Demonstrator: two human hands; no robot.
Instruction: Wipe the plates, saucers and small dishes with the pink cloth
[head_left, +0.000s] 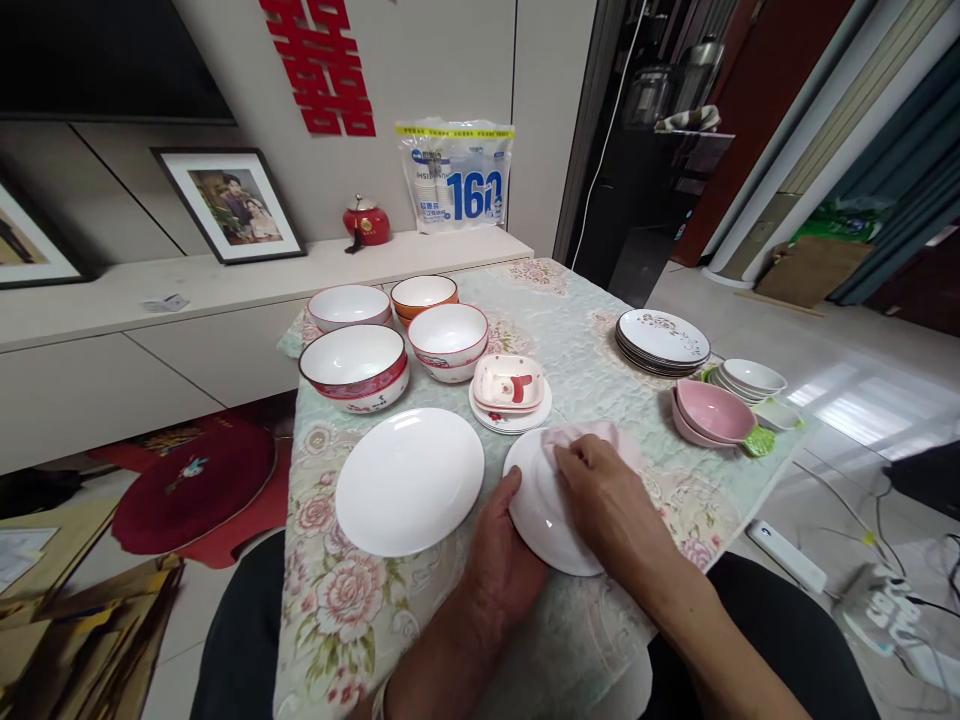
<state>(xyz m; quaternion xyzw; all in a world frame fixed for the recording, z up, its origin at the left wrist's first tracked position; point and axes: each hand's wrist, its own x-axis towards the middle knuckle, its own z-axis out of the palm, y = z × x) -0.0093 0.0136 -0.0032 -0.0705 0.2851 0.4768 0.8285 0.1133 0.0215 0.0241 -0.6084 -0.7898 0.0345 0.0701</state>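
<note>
My left hand (504, 555) grips a white plate (534, 505) at its left edge, thumb on the rim and the other fingers hidden beneath. In my right hand (611, 500) a pale pink cloth (624, 445) is bunched and pressed on the plate's upper part. Left of this plate, another white plate (409, 480) lies flat on the floral tablecloth (349, 610). Just behind my hands, small bear-patterned dishes (510, 382) sit on a few small plates (512, 421).
Stacked bowls (352, 355) stand at the back left. On the right are dark-rimmed plates (663, 335), pink leaf-shaped bowls (712, 412) and small white bowls (754, 377) near the table edge. A low cabinet (225, 290) holds a picture frame, a red jar and a bag of cups.
</note>
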